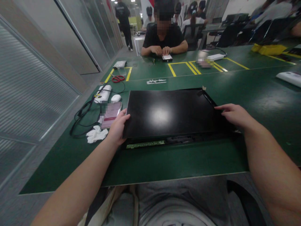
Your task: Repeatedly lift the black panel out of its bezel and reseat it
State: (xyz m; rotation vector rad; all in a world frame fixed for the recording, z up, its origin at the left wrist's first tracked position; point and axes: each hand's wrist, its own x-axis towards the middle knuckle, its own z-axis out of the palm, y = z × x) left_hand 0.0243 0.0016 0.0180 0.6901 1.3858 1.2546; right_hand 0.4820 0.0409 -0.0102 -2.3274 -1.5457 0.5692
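Observation:
A dark, glossy LCD panel [145,117] lies tilted over a black frame [174,140], its left side raised. My left hand [118,125] grips the panel's left edge, with the thumb on top and the other fingers mostly hidden below. At the right edge, my right hand [231,114] has its index fingertip on the rim and its other fingers curled against the side. Along the near side of the frame, a green circuit strip [145,144] shows beneath the panel. A small loose tab [203,88] sticks up at the far right corner.
On the left of the green table [178,166] are a phone [113,114], crumpled tissue [97,134], a white mouse [116,98], a white power strip [103,94], black cables [82,113] and red-handled scissors [118,78]. Small white pieces [156,81] lie beyond the panel. Opposite, a person [164,34] handles a small device [167,58].

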